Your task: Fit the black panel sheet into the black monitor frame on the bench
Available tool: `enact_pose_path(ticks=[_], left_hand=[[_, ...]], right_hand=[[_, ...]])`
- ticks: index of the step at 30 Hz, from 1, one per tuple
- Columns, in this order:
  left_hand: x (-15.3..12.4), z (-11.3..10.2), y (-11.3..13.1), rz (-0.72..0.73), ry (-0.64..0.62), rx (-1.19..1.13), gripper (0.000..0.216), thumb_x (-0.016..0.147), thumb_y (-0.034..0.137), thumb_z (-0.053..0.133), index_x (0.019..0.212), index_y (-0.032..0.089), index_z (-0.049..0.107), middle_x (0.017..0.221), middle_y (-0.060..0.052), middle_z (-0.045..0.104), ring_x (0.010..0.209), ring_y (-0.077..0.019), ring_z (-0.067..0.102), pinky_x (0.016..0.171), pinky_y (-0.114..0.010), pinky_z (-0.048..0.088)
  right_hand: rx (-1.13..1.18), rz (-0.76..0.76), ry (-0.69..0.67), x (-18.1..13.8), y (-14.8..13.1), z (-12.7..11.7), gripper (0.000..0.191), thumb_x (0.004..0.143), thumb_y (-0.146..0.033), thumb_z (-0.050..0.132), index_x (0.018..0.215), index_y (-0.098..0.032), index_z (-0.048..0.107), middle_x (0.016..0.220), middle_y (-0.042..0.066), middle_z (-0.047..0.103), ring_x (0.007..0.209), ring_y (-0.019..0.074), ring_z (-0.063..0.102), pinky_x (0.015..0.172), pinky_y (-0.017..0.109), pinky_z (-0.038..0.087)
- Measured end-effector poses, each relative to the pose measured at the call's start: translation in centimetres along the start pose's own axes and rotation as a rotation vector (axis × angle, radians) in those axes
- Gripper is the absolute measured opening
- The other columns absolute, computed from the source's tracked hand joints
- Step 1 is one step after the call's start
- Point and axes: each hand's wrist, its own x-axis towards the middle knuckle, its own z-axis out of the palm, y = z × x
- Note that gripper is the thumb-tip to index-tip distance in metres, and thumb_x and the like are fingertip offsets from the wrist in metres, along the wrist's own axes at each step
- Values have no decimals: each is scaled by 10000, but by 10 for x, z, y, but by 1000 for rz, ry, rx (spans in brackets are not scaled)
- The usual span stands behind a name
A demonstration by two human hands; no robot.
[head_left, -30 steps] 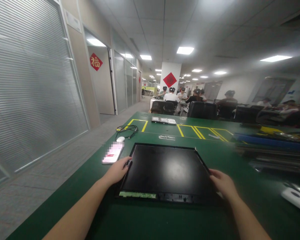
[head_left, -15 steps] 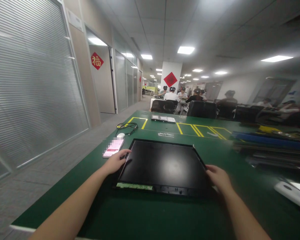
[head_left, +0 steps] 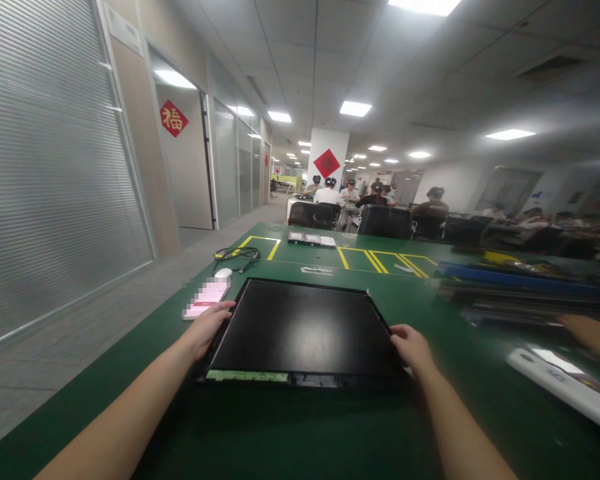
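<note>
My left hand (head_left: 207,327) and right hand (head_left: 411,347) grip the left and right edges of the black display panel (head_left: 300,330) lying flat on the green counter (head_left: 290,433), phone (head_left: 206,299) just left.

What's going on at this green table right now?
A person has both hands on a flat black rectangular panel lying on the green table. The left hand grips its left edge and the right hand its right edge. A pink-screened phone, a white mouse and a coiled black cable lie beyond the left hand. Another person's hand shows at the far right, and more people sit in the background.
</note>
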Motion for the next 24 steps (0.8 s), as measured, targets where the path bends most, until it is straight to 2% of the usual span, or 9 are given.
enact_pose_path(ticks=[4, 9, 12, 15, 24], left_hand=[[1, 2, -3, -64, -11, -41, 358, 901, 293, 602, 1241, 188, 560, 1223, -95, 622, 969, -239, 655, 785, -448, 556], [-1, 0, -6, -63, -51, -75, 367, 898, 278, 608, 1251, 192, 554, 1231, -95, 618, 974, -241, 653, 784, -449, 558], [0, -1, -7, -48, -55, -95, 368, 898, 275, 608, 1252, 193, 553, 1229, -94, 618, 969, -240, 654, 778, -446, 560], [0, -1, -8, -35, -59, -113, 365, 898, 275, 608, 1250, 193, 554, 1224, -93, 620, 962, -237, 655, 773, -442, 561], [-4, 3, -6, 14, -108, -158, 331, 899, 283, 607, 1214, 183, 578, 1203, -89, 631, 952, -230, 658, 770, -433, 561]], right_hand=[[-14, 8, 13, -2, -2, 0, 320, 714, -243, 529, 990, -206, 688, 869, 42, 712, 725, 154, 643, 572, 226, 444], [-14, 0, 16, -5, -6, -2, 480, 707, -213, 497, 1168, -231, 630, 792, -12, 663, 602, 119, 590, 535, 219, 424], [-14, 0, -6, -7, -6, -3, 450, 714, -212, 478, 1123, -236, 664, 777, -10, 655, 552, 111, 563, 489, 218, 402], [-20, 2, -12, -8, -5, -3, 403, 716, -221, 487, 1053, -236, 708, 804, 11, 672, 588, 118, 578, 488, 213, 396], [-11, -4, 4, -5, -1, -2, 416, 696, -230, 515, 1051, -241, 731, 907, 36, 718, 630, 137, 605, 512, 226, 427]])
